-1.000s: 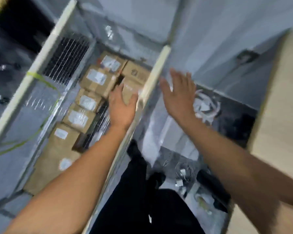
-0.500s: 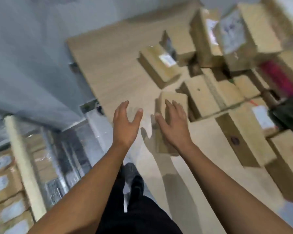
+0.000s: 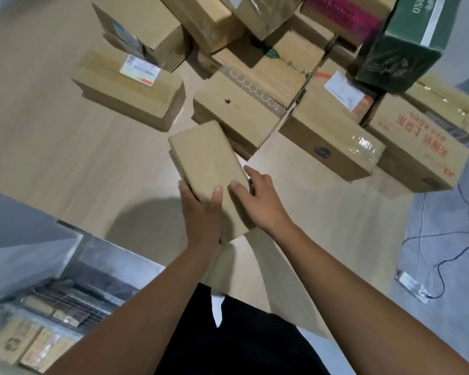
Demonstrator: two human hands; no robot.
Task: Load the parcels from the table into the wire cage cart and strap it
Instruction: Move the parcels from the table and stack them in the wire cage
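Left hand (image 3: 202, 212) and right hand (image 3: 260, 201) each grip one side of the small box (image 3: 209, 161) near the counter (image 3: 65, 163) front, thumbs on top, probably to lift it level toward the cart (image 3: 65, 307) lower left, clear of the parcel pile (image 3: 255, 104).

Pale wooden table (image 3: 52, 158) carries many cardboard parcels (image 3: 127, 90) crowded at its far side.

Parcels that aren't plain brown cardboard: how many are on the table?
2. A dark green box sits atop the pile at far right; a magenta box lies just left of it. Others may be hidden behind the pile.
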